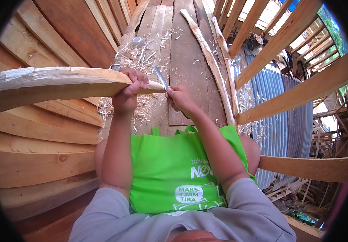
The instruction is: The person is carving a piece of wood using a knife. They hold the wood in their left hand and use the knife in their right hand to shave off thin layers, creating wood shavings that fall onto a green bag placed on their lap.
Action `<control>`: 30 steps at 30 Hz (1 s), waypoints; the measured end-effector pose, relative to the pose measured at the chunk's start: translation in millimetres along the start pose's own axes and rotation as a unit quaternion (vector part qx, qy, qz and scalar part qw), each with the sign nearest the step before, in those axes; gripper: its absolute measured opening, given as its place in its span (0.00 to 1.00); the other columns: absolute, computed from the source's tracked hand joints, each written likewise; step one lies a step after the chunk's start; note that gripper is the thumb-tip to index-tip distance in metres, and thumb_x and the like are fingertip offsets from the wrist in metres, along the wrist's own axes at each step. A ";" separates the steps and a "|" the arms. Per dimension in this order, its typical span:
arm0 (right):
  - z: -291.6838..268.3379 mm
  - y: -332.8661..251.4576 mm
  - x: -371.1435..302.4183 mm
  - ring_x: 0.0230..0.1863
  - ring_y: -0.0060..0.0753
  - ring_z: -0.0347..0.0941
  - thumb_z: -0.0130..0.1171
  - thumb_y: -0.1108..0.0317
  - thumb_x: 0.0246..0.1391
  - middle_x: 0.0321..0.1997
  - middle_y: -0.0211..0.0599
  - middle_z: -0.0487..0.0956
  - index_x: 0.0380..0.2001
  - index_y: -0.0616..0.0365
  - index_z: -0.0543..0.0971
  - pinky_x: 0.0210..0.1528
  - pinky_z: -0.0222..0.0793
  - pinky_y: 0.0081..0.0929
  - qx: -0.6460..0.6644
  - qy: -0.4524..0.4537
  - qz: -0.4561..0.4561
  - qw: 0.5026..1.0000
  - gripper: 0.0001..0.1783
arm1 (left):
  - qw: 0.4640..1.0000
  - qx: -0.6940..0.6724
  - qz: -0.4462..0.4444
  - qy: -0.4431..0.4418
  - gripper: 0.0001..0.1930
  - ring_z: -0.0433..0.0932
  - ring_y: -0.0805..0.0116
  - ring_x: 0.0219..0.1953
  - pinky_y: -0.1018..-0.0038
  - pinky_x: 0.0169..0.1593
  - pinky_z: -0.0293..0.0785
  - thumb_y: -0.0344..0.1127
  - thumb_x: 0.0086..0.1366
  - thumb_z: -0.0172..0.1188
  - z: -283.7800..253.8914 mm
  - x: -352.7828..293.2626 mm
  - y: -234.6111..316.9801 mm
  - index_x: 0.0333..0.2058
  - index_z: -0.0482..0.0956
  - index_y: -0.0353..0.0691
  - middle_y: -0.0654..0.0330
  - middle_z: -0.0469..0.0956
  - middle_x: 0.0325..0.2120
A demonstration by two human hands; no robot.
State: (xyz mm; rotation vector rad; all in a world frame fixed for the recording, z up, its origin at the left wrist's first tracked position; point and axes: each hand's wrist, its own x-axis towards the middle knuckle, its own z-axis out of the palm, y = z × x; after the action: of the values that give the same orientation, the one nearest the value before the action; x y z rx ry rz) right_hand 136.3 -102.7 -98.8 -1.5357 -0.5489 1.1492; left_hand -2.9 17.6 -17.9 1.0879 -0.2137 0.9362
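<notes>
A long, pale piece of wood [77, 76] with a rough-hewn upper face runs from the left rim to just past the middle. My left hand [130, 88] is closed around it close to its narrow right end. In my right hand [180, 100] is a knife, its blade [159, 76] pointing up and away beside that end of the wood. My right fingers wrap the handle, which they mostly hide. A bright green bag [162, 169] with white print lies spread over my lap beneath both forearms.
Wood shavings [141, 107] litter the plank floor [186, 80], with a clear cup [137, 42] among them. Two peeled poles [210, 60] lie along the right side. A board wall [32, 157] rises at left; slatted railing [299, 92] and corrugated metal sheets [269, 109] stand at right.
</notes>
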 end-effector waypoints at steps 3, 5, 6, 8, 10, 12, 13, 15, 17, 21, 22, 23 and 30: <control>8.2 -18.7 -13.4 0.11 0.15 0.48 0.44 0.47 0.66 0.14 0.20 0.58 0.20 0.51 0.65 0.12 0.39 0.22 0.025 -0.002 0.047 0.999 0.24 | 1.000 0.002 -0.003 0.003 0.10 0.68 0.66 0.29 0.67 0.39 0.66 0.29 0.52 0.58 -2.9 -1.9 0.5 0.32 0.66 0.39 0.58 0.66 0.24; 15.0 -22.1 -14.8 0.11 0.14 0.45 0.45 0.44 0.64 0.13 0.19 0.56 0.18 0.49 0.63 0.12 0.36 0.22 0.029 0.009 0.072 0.997 0.26 | 1.000 0.003 -0.004 -0.001 0.10 0.68 0.66 0.29 0.67 0.39 0.66 0.28 0.52 0.57 -3.0 -2.0 1.3 0.32 0.66 0.39 0.59 0.66 0.24; 17.7 -22.0 -13.6 0.11 0.14 0.44 0.45 0.42 0.64 0.12 0.19 0.55 0.17 0.48 0.61 0.12 0.35 0.22 0.026 0.018 0.079 0.996 0.27 | 1.000 0.006 -0.004 -0.004 0.09 0.68 0.66 0.29 0.66 0.40 0.66 0.29 0.53 0.57 -2.8 -1.9 1.3 0.31 0.66 0.39 0.59 0.66 0.24; 16.9 -22.4 -13.6 0.10 0.14 0.41 0.44 0.40 0.63 0.12 0.18 0.52 0.16 0.45 0.59 0.12 0.33 0.22 0.057 0.006 0.104 0.993 0.28 | 1.000 0.011 -0.006 -0.010 0.07 0.68 0.66 0.30 0.65 0.41 0.66 0.30 0.54 0.55 -3.0 -1.3 1.4 0.31 0.67 0.40 0.60 0.67 0.24; 16.1 -25.3 -15.3 0.10 0.14 0.39 0.42 0.39 0.63 0.12 0.17 0.50 0.15 0.43 0.55 0.12 0.31 0.22 0.127 -0.037 0.141 0.981 0.29 | 1.000 0.005 -0.004 -0.024 0.07 0.67 0.66 0.29 0.64 0.41 0.66 0.30 0.54 0.55 -4.2 -0.6 1.5 0.31 0.67 0.40 0.60 0.67 0.24; 11.3 -27.7 -15.3 0.10 0.14 0.37 0.40 0.38 0.64 0.11 0.16 0.48 0.14 0.42 0.52 0.12 0.31 0.21 0.160 -0.088 0.172 0.968 0.30 | 0.999 0.003 -0.003 -0.032 0.07 0.67 0.66 0.29 0.64 0.41 0.66 0.30 0.55 0.55 -4.5 -0.4 2.1 0.31 0.67 0.40 0.60 0.67 0.24; 8.3 -29.2 -15.4 0.10 0.14 0.37 0.39 0.37 0.64 0.11 0.15 0.48 0.14 0.42 0.51 0.12 0.30 0.21 0.176 -0.114 0.186 0.960 0.30 | 0.999 0.004 -0.003 -0.033 0.07 0.67 0.66 0.29 0.64 0.41 0.66 0.30 0.55 0.55 -4.1 -0.4 2.3 0.31 0.67 0.40 0.60 0.67 0.24; 3.1 -32.3 -16.2 0.10 0.14 0.36 0.38 0.37 0.64 0.11 0.15 0.47 0.14 0.41 0.50 0.12 0.30 0.20 0.191 -0.142 0.202 0.950 0.31 | 0.999 0.008 -0.003 -0.033 0.07 0.67 0.66 0.29 0.64 0.41 0.66 0.30 0.55 0.55 -2.9 -1.1 2.2 0.31 0.67 0.40 0.59 0.67 0.24; -0.4 -31.0 -15.9 0.10 0.13 0.35 0.37 0.37 0.65 0.10 0.15 0.46 0.13 0.41 0.50 0.11 0.30 0.19 0.206 -0.164 0.211 0.941 0.31 | 0.999 0.017 -0.002 -0.032 0.07 0.67 0.67 0.29 0.65 0.40 0.66 0.30 0.56 0.56 -0.6 -2.4 1.3 0.31 0.67 0.39 0.59 0.67 0.24; -5.9 -22.2 -15.4 0.10 0.14 0.37 0.36 0.39 0.65 0.11 0.15 0.48 0.15 0.42 0.53 0.11 0.33 0.19 0.243 -0.193 0.201 0.929 0.29 | 0.999 -0.006 -0.007 -0.044 0.08 0.68 0.67 0.28 0.67 0.40 0.66 0.26 0.54 0.57 2.5 -0.9 0.9 0.32 0.66 0.38 0.58 0.67 0.23; -6.7 -20.8 -15.3 0.11 0.14 0.39 0.36 0.40 0.66 0.11 0.15 0.49 0.16 0.42 0.55 0.12 0.35 0.18 0.254 -0.201 0.195 0.926 0.28 | 0.999 -0.005 -0.007 -0.039 0.08 0.68 0.67 0.28 0.67 0.40 0.67 0.26 0.54 0.57 2.3 -0.8 0.3 0.32 0.67 0.38 0.58 0.67 0.23; -6.8 -19.3 -15.0 0.11 0.15 0.41 0.37 0.42 0.66 0.12 0.17 0.51 0.18 0.44 0.57 0.12 0.39 0.18 0.235 -0.145 0.193 0.942 0.26 | 0.999 -0.005 -0.007 -0.035 0.08 0.68 0.67 0.28 0.67 0.39 0.67 0.26 0.54 0.57 2.1 -0.5 -0.8 0.32 0.67 0.38 0.58 0.67 0.23; -17.2 -31.1 -31.2 0.13 0.18 0.58 0.51 0.60 0.64 0.18 0.25 0.65 0.33 0.58 0.70 0.15 0.53 0.21 -0.012 0.066 0.024 0.997 0.12 | 1.000 0.014 -0.007 -0.020 0.08 0.70 0.66 0.29 0.67 0.39 0.68 0.26 0.53 0.58 -2.7 -0.8 -1.9 0.31 0.68 0.39 0.59 0.68 0.23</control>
State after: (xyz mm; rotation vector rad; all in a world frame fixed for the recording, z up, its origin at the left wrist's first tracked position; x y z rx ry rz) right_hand 145.1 -127.2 -59.3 -1.6404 -0.4412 1.0709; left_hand -2.7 19.1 -21.0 1.1341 -0.2250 0.9076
